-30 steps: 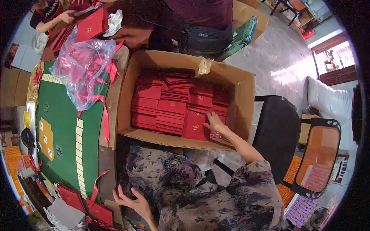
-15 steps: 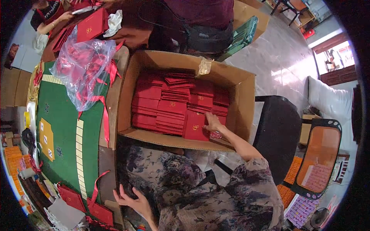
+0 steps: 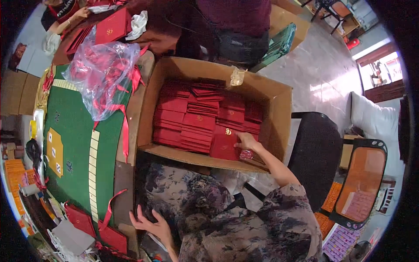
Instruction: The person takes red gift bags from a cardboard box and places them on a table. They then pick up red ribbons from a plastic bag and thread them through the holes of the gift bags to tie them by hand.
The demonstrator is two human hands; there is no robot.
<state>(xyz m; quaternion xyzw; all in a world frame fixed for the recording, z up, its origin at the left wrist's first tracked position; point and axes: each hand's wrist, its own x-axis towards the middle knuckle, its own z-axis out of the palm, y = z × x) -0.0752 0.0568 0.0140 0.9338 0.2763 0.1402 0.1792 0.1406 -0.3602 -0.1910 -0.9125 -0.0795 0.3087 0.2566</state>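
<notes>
A cardboard box [image 3: 174, 159] in front of me holds several stacks of flat red paper packets [image 3: 198, 118], some with a gold emblem. My right hand [image 3: 248, 143] reaches into its near right corner, the fingers closed on the right edge of one red packet [image 3: 223, 146]; the thumb is partly hidden. A small piece of clear plastic [image 3: 246, 154] shows just under that hand. Over my lap, beside the table's edge, my left hand [image 3: 152, 225] is held with fingers spread and nothing in it.
To the left is a table with a green mat [image 3: 78, 139], a clear bag of red ribbons [image 3: 102, 74] and red packets with ribbon [image 3: 112, 238]. A black chair [image 3: 316, 153] stands right of the box. Another person's hand [image 3: 80, 13] shows at the far left.
The red packet at my right hand has shifted, its gold emblem now nearer the packet's far edge. My right fingers have drawn together on its edge. My left hand stays spread.
</notes>
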